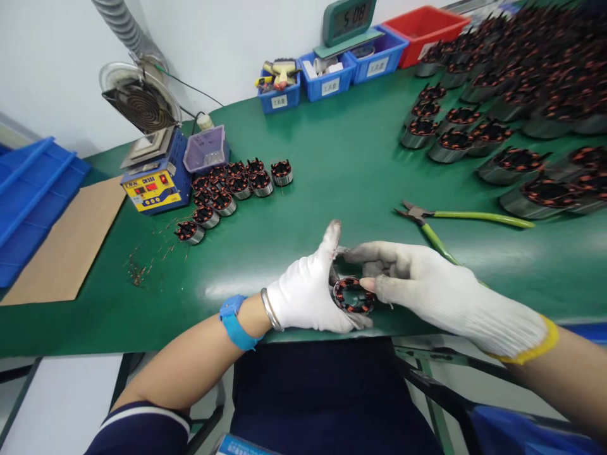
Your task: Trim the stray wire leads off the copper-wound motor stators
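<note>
A motor stator (353, 296) with copper windings and black insulation is held low over the front edge of the green bench. My left hand (308, 287), in a white glove, wraps round its left side, with the thumb pointing up and fingers beneath. My right hand (412, 278), gloved with a bare thumb tip, grips it from the right; the thumb lies at the rim and the index finger reaches toward my left thumb. The right fingertips are partly hidden behind the stator. Right of my hands lie green-handled cutting pliers (417, 215), jaws apart.
Several finished-looking stators (237, 183) stand left beside a blue-yellow soldering unit (156, 177), near wire scraps (137, 272). Many more stators (521, 95) crowd the right. Blue bins (329, 85), a red bin (422, 31) and a digital clock (348, 22) line the back.
</note>
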`<state>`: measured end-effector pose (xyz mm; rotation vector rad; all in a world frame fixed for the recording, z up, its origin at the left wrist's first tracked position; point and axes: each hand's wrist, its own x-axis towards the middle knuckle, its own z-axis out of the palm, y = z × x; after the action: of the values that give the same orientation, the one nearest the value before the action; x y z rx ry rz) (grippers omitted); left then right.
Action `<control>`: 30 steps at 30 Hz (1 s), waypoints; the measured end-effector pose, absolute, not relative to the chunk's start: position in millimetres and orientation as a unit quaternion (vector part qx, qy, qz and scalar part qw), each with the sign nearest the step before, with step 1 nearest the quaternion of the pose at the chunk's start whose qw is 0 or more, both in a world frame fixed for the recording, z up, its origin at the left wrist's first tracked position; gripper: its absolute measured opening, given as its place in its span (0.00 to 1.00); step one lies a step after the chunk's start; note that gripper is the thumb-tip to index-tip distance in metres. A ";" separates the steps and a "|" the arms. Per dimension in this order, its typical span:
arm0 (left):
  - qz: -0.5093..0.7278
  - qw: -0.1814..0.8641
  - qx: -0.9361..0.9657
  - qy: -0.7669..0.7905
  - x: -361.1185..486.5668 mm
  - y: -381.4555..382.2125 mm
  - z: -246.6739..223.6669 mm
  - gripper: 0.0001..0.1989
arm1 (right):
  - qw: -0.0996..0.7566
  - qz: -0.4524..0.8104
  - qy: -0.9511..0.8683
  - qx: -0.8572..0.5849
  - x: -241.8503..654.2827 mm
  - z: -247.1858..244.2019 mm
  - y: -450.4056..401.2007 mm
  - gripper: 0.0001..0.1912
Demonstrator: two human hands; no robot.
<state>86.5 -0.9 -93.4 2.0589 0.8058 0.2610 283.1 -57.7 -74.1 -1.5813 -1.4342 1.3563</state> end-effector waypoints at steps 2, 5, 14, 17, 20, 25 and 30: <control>0.121 0.459 0.826 0.305 86.1 0.6 -95.2 0.75 | 0.269 0.468 -0.566 -0.623 284.6 -72.7 -58.2 0.26; 0.144 0.471 0.824 0.281 84.8 1.1 -98.7 0.77 | 0.234 0.394 -0.600 -0.656 280.1 -71.9 -61.1 0.15; 0.069 0.463 0.835 0.291 85.3 4.6 -86.2 0.71 | 0.182 0.360 -0.564 -0.721 288.8 -72.0 -59.9 0.15; 0.076 0.449 0.840 0.296 83.3 2.8 -86.3 0.66 | 0.071 0.319 -0.564 -0.759 298.0 -63.1 -58.5 0.13; 0.117 0.412 0.850 0.305 79.8 0.3 -89.9 0.56 | -0.018 0.287 -0.556 -0.780 309.0 -53.9 -60.9 0.15; 0.124 0.391 0.841 0.353 72.2 2.7 -89.3 0.56 | 0.138 0.126 -0.608 -0.772 310.9 -54.6 -80.3 0.23; 0.085 0.374 0.850 0.360 69.9 8.1 -84.1 0.60 | 0.189 0.108 -0.769 -0.601 282.9 -91.4 -87.5 0.47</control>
<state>69.9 8.1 -84.1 2.1766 0.9230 0.2186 282.9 -87.5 -91.4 -1.6915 -2.1618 0.3048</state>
